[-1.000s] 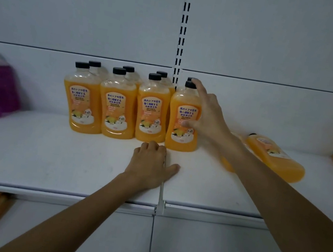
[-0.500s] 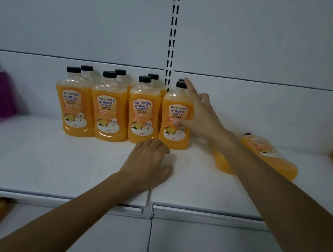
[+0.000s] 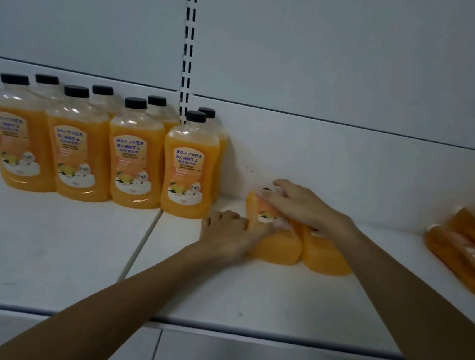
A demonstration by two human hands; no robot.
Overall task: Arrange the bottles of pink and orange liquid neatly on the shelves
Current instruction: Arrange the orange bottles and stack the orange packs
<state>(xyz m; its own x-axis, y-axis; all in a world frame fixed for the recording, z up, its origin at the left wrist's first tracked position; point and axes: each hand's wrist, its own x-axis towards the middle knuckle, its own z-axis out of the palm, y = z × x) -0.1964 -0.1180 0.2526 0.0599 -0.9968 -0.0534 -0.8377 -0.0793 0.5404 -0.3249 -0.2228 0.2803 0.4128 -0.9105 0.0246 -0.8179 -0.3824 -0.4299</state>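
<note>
Hands: left grip [image 3: 229, 234] and right grip [image 3: 303, 205] both clamped on lying orange bottle [image 3: 275, 241]

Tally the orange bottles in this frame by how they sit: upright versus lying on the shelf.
Upright orange bottles: 8, two rows of four.
Lying under the hands: 2.
Lying at the right edge: at least 3, blurred and cropped.
Total: at least 13.

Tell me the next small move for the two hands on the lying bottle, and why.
Probably tip the lying orange bottle upright and set it beside the rightmost standing bottle. The right hand covers its top, the left hand presses its side, and the shelf next to the standing row is free.
</note>
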